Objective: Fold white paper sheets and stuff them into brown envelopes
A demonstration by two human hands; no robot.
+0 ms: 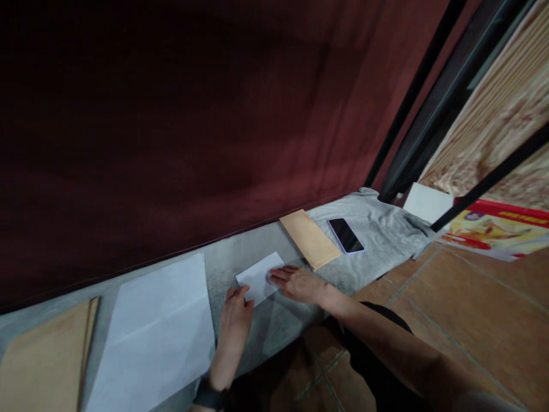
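A small folded white paper (259,277) lies on the grey cloth-covered surface (240,249). My right hand (298,283) lies flat with its fingertips pressing the paper's right edge. My left hand (235,320) touches the paper's lower left corner with its fingers. A brown envelope (309,238) lies just beyond my right hand, apart from the paper.
A large white sheet (158,332) lies to the left, with tan envelopes (40,366) beyond it. A dark phone (345,235) rests on the grey cloth at the right. A dark red wall (193,114) rises behind. Tiled floor (472,309) and a colourful poster (497,229) are at the right.
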